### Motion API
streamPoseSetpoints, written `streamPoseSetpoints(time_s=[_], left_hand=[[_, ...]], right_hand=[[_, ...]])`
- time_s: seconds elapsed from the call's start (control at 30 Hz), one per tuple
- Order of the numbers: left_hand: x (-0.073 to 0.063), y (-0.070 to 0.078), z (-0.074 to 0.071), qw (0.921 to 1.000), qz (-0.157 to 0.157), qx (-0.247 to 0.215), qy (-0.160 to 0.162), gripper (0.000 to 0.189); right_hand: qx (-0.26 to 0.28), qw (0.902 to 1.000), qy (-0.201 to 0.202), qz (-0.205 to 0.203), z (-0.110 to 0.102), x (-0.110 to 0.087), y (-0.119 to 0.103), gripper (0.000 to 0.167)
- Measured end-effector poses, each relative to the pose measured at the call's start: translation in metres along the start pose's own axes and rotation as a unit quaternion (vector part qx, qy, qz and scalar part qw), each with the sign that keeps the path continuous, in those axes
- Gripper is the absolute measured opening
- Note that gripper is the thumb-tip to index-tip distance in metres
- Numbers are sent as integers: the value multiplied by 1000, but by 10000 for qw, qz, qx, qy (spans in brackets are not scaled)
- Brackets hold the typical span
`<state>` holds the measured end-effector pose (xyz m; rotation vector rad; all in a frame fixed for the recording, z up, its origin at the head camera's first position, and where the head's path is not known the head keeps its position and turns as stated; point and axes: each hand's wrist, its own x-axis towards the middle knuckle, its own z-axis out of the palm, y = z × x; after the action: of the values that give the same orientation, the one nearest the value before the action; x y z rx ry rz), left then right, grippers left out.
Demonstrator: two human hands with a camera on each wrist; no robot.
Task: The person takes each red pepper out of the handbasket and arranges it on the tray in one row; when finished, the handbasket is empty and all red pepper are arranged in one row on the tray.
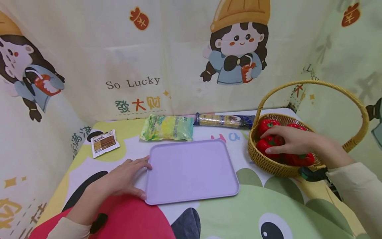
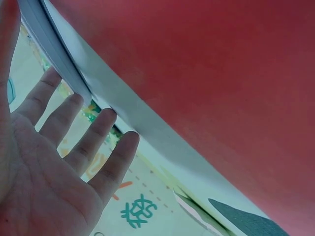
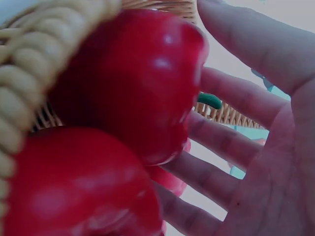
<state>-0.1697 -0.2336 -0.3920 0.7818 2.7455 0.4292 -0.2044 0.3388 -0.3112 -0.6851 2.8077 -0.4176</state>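
A lilac rectangular tray (image 1: 192, 172) lies on the table, and my left hand (image 1: 123, 177) rests at its left edge with the fingers and thumb spread. In the left wrist view that palm (image 2: 49, 191) is bare and the fingertips meet the tray's side. My right hand (image 1: 295, 140) reaches into a wicker basket (image 1: 265, 165) at the right, over several red bell peppers. Its thumb and fingers spread around one bell pepper (image 3: 142, 73) without curling round it. Another bell pepper (image 3: 78, 182) sits close beside that one in the right wrist view.
Behind the tray lie a green-yellow packet (image 1: 167, 127) and a long pack of noodles (image 1: 225, 120). A small white-and-brown sachet (image 1: 104, 143) is at the back left. The basket's tall handle (image 1: 316, 82) arches above the right hand. Printed curtains (image 1: 179, 59) enclose the table.
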Motion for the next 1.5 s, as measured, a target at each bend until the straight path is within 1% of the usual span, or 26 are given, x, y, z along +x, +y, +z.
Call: streamPoseSetpoints(time_s=[0.1, 0.3, 0.5, 0.7, 0.93, 1.17, 1.37, 1.5], left_hand=[[-1, 0, 1, 10000, 0, -23, -16, 86], [-4, 1, 3, 10000, -24, -9, -22, 86], [-4, 1, 1, 10000, -52, 9, -77, 85], [-2, 0, 1, 10000, 12, 57, -18, 85], [-1, 1, 1, 9999, -76, 66, -24, 84], [-1, 1, 1, 9999, -109, 31, -44, 84], [-1, 0, 2, 9999, -138, 45, -51, 85], [-1, 0, 2, 9999, -148, -29, -62, 84]], right_hand=[[105, 9998, -140, 18, -1, 3, 0, 47], [474, 9980, -420, 37, -2, 8, 2, 53], [917, 9919, -858, 203, -6, 8, 10, 63], [1079, 9876, -1109, 272, -7, 7, 14, 65], [1033, 9895, -1006, 93, -9, 4, 18, 76], [1097, 9867, -1189, 173, -11, 2, 19, 73], [978, 9904, -946, 226, -12, -2, 20, 73], [1054, 9915, -759, 7, -14, -4, 20, 71]])
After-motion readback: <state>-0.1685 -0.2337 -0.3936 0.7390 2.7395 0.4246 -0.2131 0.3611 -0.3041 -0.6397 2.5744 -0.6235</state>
